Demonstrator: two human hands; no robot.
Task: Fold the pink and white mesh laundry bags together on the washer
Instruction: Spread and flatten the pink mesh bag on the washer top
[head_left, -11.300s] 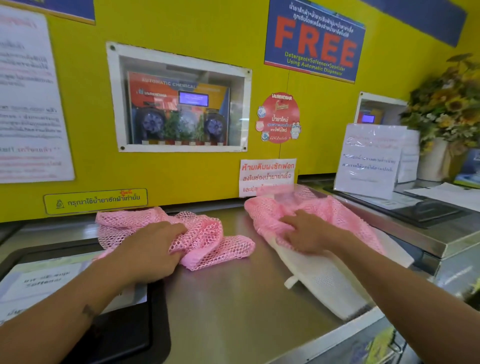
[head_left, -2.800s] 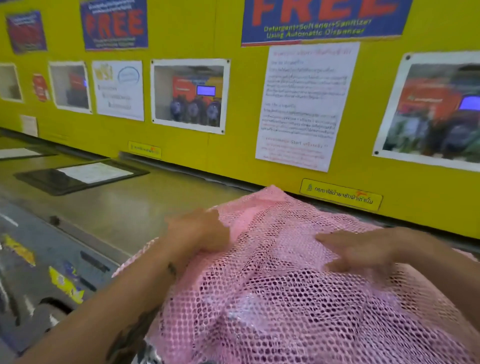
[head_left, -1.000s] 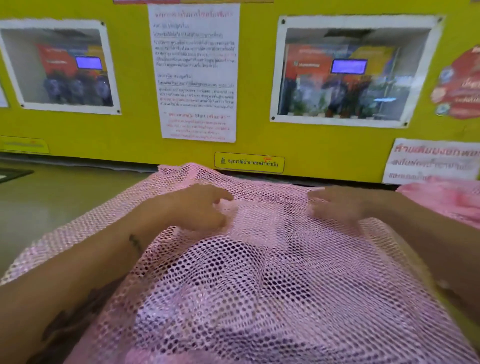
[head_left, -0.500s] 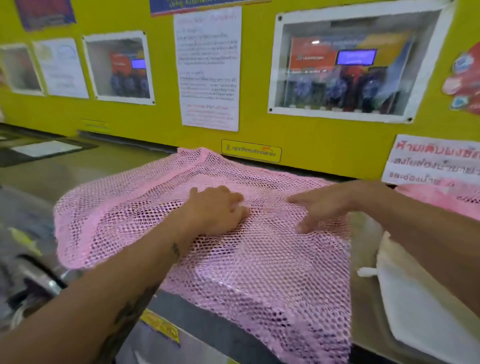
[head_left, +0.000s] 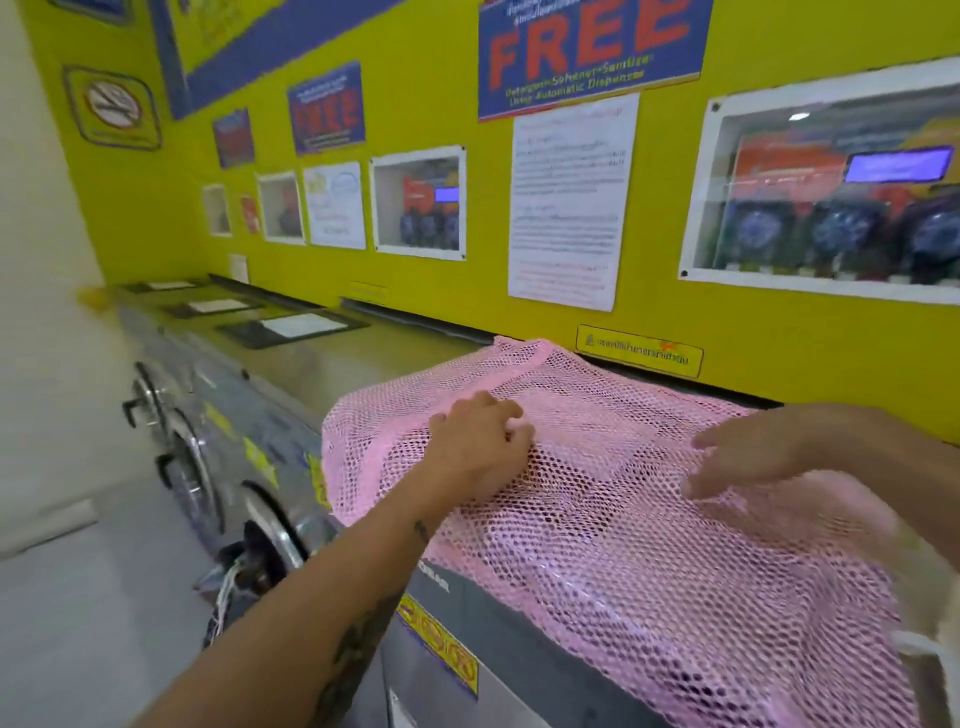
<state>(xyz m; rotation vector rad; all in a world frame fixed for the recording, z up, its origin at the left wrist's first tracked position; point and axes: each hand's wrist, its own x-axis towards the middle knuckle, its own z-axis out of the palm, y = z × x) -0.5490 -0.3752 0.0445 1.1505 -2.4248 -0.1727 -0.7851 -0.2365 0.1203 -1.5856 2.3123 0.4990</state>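
The pink mesh laundry bag (head_left: 623, 561) lies spread flat over the steel washer top (head_left: 374, 364), and its near edge hangs over the washer's front. My left hand (head_left: 483, 447) rests on the bag's left part with curled fingers gripping the mesh. Over the bag's right part my right hand (head_left: 753, 457) is blurred, its fingers straight and touching the netting. A strip of the white bag (head_left: 935, 670) shows at the lower right edge, mostly under the pink one.
A row of front-loading washers (head_left: 197, 457) runs off to the left, with dark lids and papers (head_left: 296, 327) on their tops. The yellow wall (head_left: 457, 291) with posters and dispenser windows stands right behind the bag. Grey floor lies at the lower left.
My view has swung left and back, so more of the washer row shows. The bag stays spread out. My right hand has slid a little to the right, away from my left hand.
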